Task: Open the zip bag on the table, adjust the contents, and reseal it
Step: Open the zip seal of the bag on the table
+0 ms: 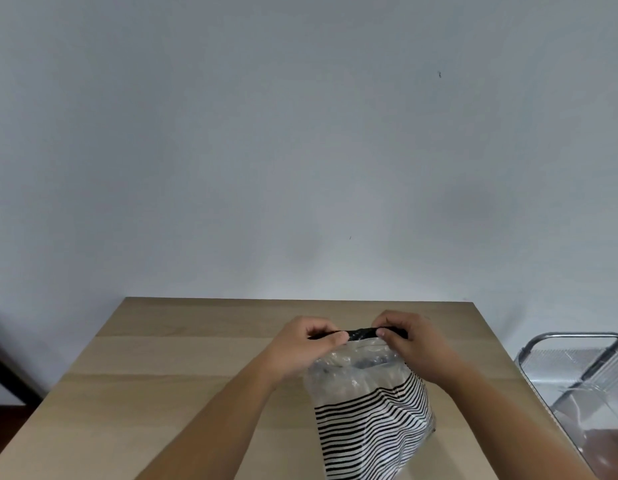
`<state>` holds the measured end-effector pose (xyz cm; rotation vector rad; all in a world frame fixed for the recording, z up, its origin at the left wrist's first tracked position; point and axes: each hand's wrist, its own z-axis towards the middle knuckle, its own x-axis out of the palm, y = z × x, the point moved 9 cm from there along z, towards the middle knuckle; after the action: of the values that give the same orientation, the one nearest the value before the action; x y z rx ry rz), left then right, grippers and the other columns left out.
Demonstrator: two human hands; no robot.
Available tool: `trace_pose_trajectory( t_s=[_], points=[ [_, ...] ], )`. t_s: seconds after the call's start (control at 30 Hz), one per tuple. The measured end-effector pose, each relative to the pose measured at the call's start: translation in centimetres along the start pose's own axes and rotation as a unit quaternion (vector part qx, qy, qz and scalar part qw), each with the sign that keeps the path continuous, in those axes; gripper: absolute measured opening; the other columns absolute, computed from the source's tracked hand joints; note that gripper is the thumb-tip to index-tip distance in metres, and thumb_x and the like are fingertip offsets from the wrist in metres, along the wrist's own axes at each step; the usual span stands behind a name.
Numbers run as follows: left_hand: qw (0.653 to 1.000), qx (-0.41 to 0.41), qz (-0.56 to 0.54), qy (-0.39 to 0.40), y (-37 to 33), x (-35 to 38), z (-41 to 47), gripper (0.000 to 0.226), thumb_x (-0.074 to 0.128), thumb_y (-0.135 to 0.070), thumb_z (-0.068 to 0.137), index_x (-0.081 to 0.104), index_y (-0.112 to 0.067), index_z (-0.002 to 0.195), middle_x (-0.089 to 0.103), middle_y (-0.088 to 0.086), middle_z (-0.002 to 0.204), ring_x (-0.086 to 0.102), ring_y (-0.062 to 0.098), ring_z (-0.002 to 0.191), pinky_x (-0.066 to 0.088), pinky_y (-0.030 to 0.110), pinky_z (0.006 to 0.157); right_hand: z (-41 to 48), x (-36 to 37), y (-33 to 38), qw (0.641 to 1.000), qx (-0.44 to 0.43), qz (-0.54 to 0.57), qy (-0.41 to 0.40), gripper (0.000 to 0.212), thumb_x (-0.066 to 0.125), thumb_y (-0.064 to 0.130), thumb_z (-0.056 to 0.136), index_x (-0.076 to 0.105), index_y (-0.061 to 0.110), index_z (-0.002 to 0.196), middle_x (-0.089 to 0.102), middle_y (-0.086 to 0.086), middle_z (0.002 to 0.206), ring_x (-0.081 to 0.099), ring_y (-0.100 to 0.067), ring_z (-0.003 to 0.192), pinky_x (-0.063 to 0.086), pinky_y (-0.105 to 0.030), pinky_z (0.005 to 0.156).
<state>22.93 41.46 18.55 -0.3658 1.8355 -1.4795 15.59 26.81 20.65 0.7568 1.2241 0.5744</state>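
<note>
While pinching the black zip strip [363, 333] with left hand [311, 341] at its 9 o'clock end and right hand [409, 341] at its 3 o'clock end, holds the zip bag [373, 420] upright toward 5 o'clock of the table [162, 375]. Probably gripped so to pull the seam taut for parting or pressing; cannot tell whether sealed. Stands mouth up, striped part down, long axis near vertical, with strip lying 9 to 3.
</note>
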Motion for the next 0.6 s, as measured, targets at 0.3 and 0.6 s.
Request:
trace_pose_trajectory(
  t_s=[0.3,0.6],
  points=[
    [0.997,0.055,0.001,-0.057,-0.9,-1.4,0.3,0.029,0.057,-0.02,0.09,0.063,-0.035,0.066,0.06,-0.021,0.064,0.054,0.001,0.066,0.041,0.018,0.067,-0.9,-0.8,-0.4,0.998,0.004,-0.066,0.015,0.018,0.063,0.015,0.079,0.065,0.032,0.084,0.068,0.011,0.085,0.059,-0.005,0.088,0.044,-0.024,0.082],
    [0.994,0.037,-0.1,-0.008,-0.4,-0.9,-0.3,0.02,0.048,-0.015,0.095,0.057,-0.014,0.077,0.07,0.002,0.067,0.064,0.008,0.065,0.041,0.015,0.06,-1.3,-2.7,-2.0,0.988,-0.011,-0.061,-0.142,0.035,0.059,0.011,0.086,0.056,0.045,0.079,0.064,0.022,0.086,0.055,0.01,0.091,0.04,-0.005,0.076]
  ],
)
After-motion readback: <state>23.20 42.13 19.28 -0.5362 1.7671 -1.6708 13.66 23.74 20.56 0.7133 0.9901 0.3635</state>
